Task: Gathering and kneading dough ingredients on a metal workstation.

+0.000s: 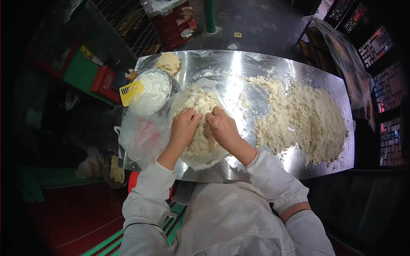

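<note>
A clear plastic bag (208,84) lies spread open on the steel table, with a mound of pale, crumbly dough (200,99) in it. Over the middle of this mound, my left hand (185,121) is curled, thumb against fingers, pinching some of the crumbs. Close beside it on the right, my right hand (221,124) is curled the same way, its fingertips at the dough. Small crumbs stick to both hands. What lies inside the closed fingers is mostly hidden.
Loose crumbly dough (301,118) covers the right of the steel table (221,172). At left are a bowl of white powder (155,84), a yellow slotted scraper (132,92), a dough lump (168,63) and a crumpled plastic bag (144,134). A green post (209,16) stands beyond.
</note>
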`<state>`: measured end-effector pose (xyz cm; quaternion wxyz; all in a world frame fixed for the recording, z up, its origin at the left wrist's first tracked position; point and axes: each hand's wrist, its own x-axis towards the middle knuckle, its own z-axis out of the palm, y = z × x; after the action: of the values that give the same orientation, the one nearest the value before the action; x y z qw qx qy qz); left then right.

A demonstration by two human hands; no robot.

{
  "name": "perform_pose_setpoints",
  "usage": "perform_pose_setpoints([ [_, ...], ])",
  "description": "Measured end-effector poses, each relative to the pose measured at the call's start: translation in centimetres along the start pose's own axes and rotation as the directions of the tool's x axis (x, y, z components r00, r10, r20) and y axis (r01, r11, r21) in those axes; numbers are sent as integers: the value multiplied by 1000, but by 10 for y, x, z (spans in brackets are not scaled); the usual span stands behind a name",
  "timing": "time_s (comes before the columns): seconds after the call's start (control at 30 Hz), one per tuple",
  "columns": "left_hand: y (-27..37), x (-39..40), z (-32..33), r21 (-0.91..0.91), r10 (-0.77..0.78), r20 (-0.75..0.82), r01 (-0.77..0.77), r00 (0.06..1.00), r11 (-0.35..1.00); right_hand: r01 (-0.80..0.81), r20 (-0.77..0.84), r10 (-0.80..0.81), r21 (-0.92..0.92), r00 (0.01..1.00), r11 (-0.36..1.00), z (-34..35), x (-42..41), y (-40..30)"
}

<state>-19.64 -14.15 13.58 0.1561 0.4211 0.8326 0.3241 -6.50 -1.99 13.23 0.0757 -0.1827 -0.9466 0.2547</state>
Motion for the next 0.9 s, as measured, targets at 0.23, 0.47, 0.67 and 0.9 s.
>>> perform_pose_setpoints([
  [0.23, 0, -7, -7, -208, 26, -58, -38, 998, 977, 100, -162, -103, -29, 981, 995, -4, -6, 22],
  [0.47, 0, -7, -11, -218, 99, -76, -113, 992, 969, 208, -153, -189, 121, 970, 970, -11, -12, 37],
  [0.67, 10, 26, -41, 95, 131, -312, -106, 941, 990, 296, 248, -341, 201, 907, 934, -35, -54, 16],
  [0.9, -26, 89, -29, 371, 430, -143, -355, 891, 858, 520, 138, -503, -157, 853, 839, 14, -79, 7],
])
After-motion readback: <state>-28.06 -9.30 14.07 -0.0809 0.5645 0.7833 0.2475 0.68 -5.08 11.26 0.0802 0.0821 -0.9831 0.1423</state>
